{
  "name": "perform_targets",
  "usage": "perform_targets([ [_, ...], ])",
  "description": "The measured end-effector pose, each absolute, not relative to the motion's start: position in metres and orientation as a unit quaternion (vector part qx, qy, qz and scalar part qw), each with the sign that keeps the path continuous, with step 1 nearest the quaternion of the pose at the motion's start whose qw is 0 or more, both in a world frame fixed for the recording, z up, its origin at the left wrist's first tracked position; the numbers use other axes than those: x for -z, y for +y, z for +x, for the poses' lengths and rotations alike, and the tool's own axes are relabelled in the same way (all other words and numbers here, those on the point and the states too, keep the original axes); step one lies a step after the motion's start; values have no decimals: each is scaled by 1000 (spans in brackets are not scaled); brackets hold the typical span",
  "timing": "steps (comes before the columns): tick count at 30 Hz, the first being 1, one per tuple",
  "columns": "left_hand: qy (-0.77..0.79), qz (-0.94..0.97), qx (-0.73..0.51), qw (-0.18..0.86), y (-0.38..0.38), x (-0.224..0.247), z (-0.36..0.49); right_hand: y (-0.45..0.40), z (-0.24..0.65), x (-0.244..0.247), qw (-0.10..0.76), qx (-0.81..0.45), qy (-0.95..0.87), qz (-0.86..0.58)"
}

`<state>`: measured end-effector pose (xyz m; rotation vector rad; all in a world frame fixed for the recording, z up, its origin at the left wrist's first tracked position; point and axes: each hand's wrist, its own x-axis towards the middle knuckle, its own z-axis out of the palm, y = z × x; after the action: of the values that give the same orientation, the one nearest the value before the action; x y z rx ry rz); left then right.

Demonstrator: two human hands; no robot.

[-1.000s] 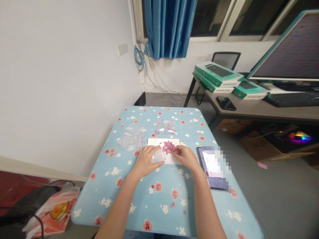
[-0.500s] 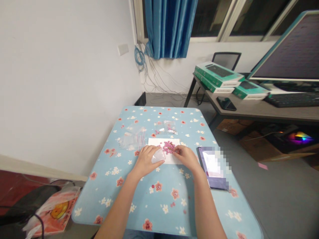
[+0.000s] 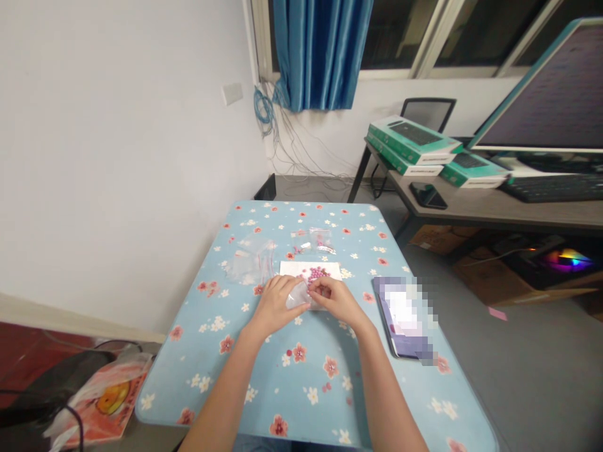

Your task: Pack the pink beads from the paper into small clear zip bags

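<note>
Currently clear bag (image 3: 296, 297) in left hand (image 3: 273, 302); right hand (image 3: 340, 300) pinched narrow, contents unclear; beads (image 3: 318, 272) pink, roundish.

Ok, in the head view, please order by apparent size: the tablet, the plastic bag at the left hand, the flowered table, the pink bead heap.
1. Flowered table
2. Tablet
3. Pink bead heap, plastic bag: too alike to rank, both partly covered.

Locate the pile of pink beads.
Head view, middle of the table: the bead pile lies on the white sheet, just beyond the right hand.
</note>
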<state>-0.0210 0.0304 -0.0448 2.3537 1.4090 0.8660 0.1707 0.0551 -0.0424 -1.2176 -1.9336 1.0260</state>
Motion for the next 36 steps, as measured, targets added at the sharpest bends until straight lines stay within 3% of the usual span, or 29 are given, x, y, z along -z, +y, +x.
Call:
perform_targets([
  [12, 495, 807, -296, 128, 30, 45, -21, 62, 196, 42, 259, -276, -736, -561],
  [25, 495, 805, -298, 133, 30, 43, -20, 62, 193, 43, 232, -267, -738, -575],
  [36, 490, 808, -300, 133, 30, 44, -20, 58, 184, 37, 318, -369, -718, -497],
])
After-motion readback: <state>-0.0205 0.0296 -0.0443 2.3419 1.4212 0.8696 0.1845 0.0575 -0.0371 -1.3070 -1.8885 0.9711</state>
